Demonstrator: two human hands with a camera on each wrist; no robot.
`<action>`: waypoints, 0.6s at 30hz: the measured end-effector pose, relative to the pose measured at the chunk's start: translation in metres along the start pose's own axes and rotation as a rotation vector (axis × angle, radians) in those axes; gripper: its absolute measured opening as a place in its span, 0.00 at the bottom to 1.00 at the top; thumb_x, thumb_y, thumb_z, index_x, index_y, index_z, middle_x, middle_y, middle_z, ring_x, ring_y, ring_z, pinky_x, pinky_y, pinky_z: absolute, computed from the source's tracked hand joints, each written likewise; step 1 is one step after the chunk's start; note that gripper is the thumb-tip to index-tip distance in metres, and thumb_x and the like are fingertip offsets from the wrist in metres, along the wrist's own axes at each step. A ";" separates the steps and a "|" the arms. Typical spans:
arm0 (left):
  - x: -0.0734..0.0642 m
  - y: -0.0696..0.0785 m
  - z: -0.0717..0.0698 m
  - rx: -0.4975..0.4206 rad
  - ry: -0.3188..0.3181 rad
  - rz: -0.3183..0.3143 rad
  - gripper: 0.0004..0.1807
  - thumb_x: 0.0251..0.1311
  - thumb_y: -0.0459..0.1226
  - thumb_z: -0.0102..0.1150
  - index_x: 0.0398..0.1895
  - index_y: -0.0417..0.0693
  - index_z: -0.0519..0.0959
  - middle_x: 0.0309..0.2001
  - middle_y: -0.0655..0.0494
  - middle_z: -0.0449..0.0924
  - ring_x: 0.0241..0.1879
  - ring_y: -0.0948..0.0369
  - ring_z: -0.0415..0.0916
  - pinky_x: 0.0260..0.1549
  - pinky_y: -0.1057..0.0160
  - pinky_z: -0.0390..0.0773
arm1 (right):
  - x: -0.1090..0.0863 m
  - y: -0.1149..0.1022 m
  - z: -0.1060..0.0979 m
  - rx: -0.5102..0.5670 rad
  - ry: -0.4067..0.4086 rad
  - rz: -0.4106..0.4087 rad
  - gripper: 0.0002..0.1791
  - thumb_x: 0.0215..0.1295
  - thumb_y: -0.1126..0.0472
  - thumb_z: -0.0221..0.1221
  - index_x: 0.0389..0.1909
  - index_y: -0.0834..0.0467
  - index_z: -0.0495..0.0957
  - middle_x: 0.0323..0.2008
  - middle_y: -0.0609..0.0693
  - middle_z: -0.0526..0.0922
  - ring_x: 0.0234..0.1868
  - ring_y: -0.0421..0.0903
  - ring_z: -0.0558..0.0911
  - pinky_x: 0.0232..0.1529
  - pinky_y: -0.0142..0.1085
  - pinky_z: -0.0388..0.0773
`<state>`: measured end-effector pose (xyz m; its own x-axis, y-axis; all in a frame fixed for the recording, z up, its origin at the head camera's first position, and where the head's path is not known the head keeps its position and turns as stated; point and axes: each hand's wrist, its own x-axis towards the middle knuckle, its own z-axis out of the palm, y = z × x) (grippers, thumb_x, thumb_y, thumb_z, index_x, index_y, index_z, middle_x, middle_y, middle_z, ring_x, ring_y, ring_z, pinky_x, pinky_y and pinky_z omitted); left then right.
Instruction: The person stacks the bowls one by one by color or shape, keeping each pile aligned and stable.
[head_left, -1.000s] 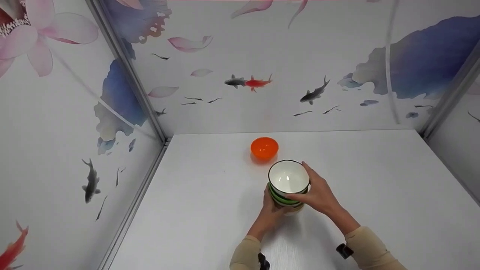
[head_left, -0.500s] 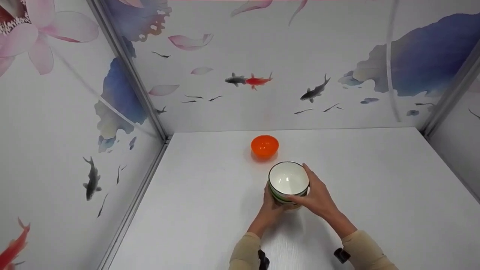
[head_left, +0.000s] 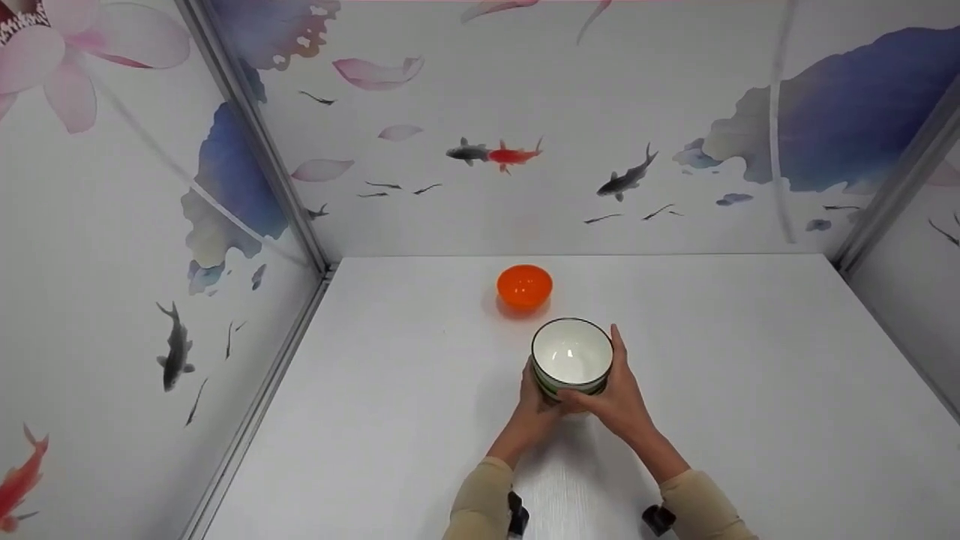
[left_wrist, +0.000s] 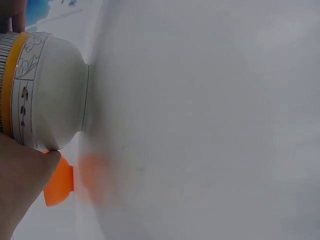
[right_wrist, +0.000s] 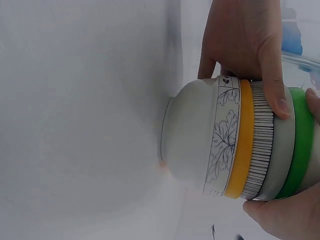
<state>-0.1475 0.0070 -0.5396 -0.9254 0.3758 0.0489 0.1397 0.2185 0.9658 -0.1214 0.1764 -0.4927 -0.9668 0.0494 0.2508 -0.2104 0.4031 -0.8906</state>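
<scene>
A stack of nested bowls stands upright between my hands. On top is a white bowl (head_left: 571,351) with a dark rim, its inside facing up. In the right wrist view the stack shows a leaf-patterned bowl (right_wrist: 225,137) lowest, then yellow, black-striped, pale grey and green bands (right_wrist: 302,145). My left hand (head_left: 536,412) grips the stack's side from the left, thumb and fingers on opposite sides. From the right, my right hand (head_left: 619,401) holds the upper bowls, thumb across the near side and fingers along the far right. The hands hide parts of the lower bowls.
An orange bowl (head_left: 525,286) sits on the white table (head_left: 405,375) just beyond the stack, slightly left. Printed walls (head_left: 480,217) with fish and flowers enclose the back and sides, with metal strips (head_left: 251,135) at the corners.
The top white bowl has come lower, so less of the green band shows beneath it. My right hand has shifted a little left and its forearm has drawn inward. The head view tilted slightly.
</scene>
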 end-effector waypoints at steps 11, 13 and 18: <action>-0.001 0.014 -0.005 0.065 -0.021 -0.005 0.62 0.58 0.53 0.69 0.80 0.48 0.34 0.81 0.44 0.39 0.79 0.49 0.44 0.76 0.45 0.55 | -0.001 0.002 -0.006 -0.011 -0.004 -0.003 0.72 0.43 0.54 0.80 0.79 0.61 0.36 0.77 0.64 0.54 0.76 0.61 0.59 0.75 0.61 0.57; -0.003 0.018 -0.009 0.087 -0.015 0.000 0.62 0.58 0.55 0.68 0.80 0.49 0.33 0.81 0.44 0.39 0.79 0.48 0.44 0.76 0.43 0.55 | -0.001 0.002 -0.005 -0.014 -0.015 -0.002 0.72 0.45 0.54 0.79 0.79 0.61 0.35 0.78 0.64 0.51 0.77 0.62 0.57 0.75 0.61 0.56; -0.006 0.026 -0.018 0.133 -0.020 0.081 0.59 0.62 0.63 0.56 0.81 0.50 0.31 0.81 0.45 0.36 0.80 0.49 0.39 0.76 0.42 0.52 | 0.000 0.001 -0.004 -0.010 -0.035 0.002 0.69 0.50 0.52 0.76 0.79 0.62 0.36 0.79 0.65 0.47 0.77 0.64 0.55 0.75 0.62 0.56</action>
<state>-0.1446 -0.0057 -0.5106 -0.9022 0.4147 0.1184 0.2600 0.3040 0.9165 -0.1213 0.1804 -0.4918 -0.9716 0.0184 0.2359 -0.2075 0.4126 -0.8870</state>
